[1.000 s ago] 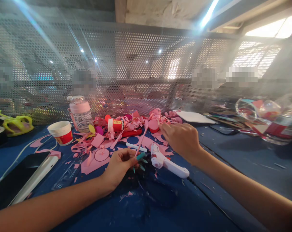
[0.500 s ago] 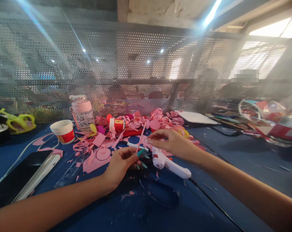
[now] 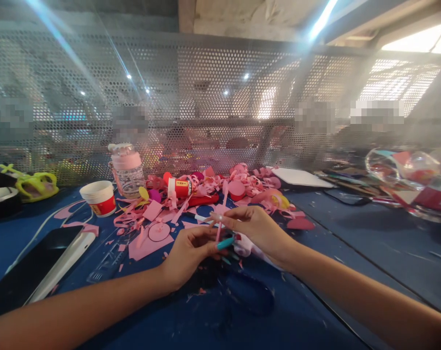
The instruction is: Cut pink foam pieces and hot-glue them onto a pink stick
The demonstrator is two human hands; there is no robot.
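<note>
bare blue table (image 3: 369,253) open at right, pink paper scraps (image 3: 205,194) crowding centre, phone (image 3: 34,267) blocking left

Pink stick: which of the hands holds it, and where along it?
Both hold the pink stick. The left hand pinches its lower end; the right hand pinches it just above, near the middle. The upper part stands free.

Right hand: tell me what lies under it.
Under the right hand a bit of a white plastic tool shows on the blue table. The hand covers the rest of it, so its shape cannot be seen.
</note>
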